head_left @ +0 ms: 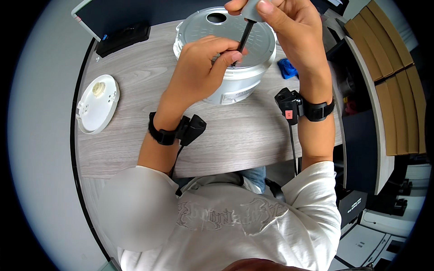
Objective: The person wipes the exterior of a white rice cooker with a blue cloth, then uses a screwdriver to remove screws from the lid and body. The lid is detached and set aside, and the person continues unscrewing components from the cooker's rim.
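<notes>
A round white appliance (239,92), shaped like a rice cooker, stands on the wooden table. Its top is a grey metal plate (194,29) with a dark round hole toward the back. My right hand (300,34) grips the grey handle of a screwdriver (246,36), which slants down to the plate's near edge. Lower on the black shaft, close to the tip, the thumb and fingers of my left hand (199,67) are pinched round it. Those fingers partly cover the tip, so what it touches cannot be made out.
On the left of the table (226,140) lies a round white cover (106,110). Behind it are a black case (124,39) and a dark panel (140,13). A blue cloth (287,68) sits right of the appliance. Brown cardboard boxes (377,43) fill a shelf at the right.
</notes>
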Available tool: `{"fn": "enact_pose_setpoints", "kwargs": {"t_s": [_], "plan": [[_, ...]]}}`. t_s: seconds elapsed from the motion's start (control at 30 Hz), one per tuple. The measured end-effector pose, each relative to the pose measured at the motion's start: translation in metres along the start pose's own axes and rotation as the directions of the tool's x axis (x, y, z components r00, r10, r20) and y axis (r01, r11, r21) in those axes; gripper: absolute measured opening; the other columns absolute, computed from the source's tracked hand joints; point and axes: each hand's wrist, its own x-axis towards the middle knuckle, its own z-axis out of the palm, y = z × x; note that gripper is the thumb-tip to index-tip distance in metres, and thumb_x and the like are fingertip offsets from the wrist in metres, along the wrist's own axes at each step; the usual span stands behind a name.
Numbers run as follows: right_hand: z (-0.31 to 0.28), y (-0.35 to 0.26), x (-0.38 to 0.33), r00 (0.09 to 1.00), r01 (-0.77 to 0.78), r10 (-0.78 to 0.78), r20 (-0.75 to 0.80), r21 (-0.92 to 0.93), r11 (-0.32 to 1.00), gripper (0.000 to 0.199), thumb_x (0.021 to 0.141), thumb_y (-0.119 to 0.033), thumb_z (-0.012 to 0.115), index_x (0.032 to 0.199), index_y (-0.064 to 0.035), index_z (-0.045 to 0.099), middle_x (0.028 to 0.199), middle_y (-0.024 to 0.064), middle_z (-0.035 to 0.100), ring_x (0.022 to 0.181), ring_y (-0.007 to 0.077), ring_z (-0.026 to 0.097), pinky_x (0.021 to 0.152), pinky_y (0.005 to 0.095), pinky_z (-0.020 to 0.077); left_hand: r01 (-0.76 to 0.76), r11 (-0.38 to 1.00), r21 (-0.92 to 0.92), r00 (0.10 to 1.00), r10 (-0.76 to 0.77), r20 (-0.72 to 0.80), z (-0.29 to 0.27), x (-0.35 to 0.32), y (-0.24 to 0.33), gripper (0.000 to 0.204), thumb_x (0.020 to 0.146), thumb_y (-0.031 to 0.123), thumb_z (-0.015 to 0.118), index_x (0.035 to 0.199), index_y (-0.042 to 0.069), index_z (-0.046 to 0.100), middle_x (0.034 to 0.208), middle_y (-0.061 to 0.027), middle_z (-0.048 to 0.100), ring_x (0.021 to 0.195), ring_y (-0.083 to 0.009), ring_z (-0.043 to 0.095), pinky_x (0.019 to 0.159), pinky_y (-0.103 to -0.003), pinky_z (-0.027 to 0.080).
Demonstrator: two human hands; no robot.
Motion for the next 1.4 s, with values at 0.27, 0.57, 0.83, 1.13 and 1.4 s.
{"fn": "enact_pose_setpoints", "kwargs": {"t_s": [0.27,0.57,0.83,1.13,1.4], "plan": [[0.022,-0.02,-0.004,0.977,-0.135,0.079,-0.196,-0.291,0.947,0.036,0.09,-0.009,0.077,0.119,0.0054,0.062,0.105,0.0079,0.07,0.097,0.0108,0.066,0.084,0.0278,0.057,0.092,0.995,0.041,0.995,-0.09,-0.046,0.004,-0.001,0.005,0.013,0.09,0.013,0.074,0.098,0.005,0.075,0.083,-0.0018,0.075,0.07,-0.0072,0.063,0.062,-0.021,0.044],[0.013,-0.002,-0.001,0.994,0.06,-0.065,-0.09,-0.06,0.996,0.042,0.094,-0.001,0.068,0.132,0.0068,0.053,0.108,0.0117,0.07,0.1,0.0155,0.067,0.09,0.0288,0.0567,0.125,0.985,-0.119,0.992,-0.127,-0.017,0.004,-0.001,0.004,0.015,0.09,0.012,0.071,0.101,0.003,0.075,0.083,-0.0081,0.074,0.07,-0.015,0.068,0.064,-0.026,0.051],[0.021,-0.015,-0.006,0.982,-0.084,0.021,-0.19,-0.328,0.941,0.044,0.09,-0.009,0.077,0.126,0.0061,0.057,0.103,0.0092,0.069,0.092,0.0129,0.067,0.082,0.0259,0.0561,0.087,0.996,0.014,0.994,-0.086,-0.067,0.006,-0.001,0.006,0.016,0.082,0.011,0.078,0.095,0.003,0.076,0.077,-0.0089,0.071,0.067,-0.0165,0.068,0.062,-0.028,0.051],[0.027,-0.015,-0.003,0.975,0.052,-0.092,-0.201,-0.197,0.979,0.052,0.087,-0.003,0.077,0.133,0.0069,0.054,0.108,0.0115,0.07,0.097,0.0134,0.067,0.084,0.0262,0.0566,-0.02,1.0,0.012,0.999,0.019,0.026,-0.001,0.0,0.001,0.015,0.093,0.01,0.07,0.105,0.004,0.074,0.09,-0.0047,0.075,0.076,-0.0115,0.068,0.067,-0.024,0.049],[0.038,-0.026,-0.007,0.963,-0.108,0.057,-0.262,-0.186,0.977,0.041,0.089,-0.008,0.078,0.123,0.0044,0.058,0.106,0.0105,0.07,0.096,0.0129,0.067,0.081,0.0257,0.0566,0.116,0.993,0.039,0.993,-0.115,-0.028,0.002,-0.002,0.007,0.012,0.087,0.01,0.077,0.096,0.002,0.073,0.082,-0.0023,0.073,0.071,-0.0086,0.065,0.064,-0.022,0.048]]}}
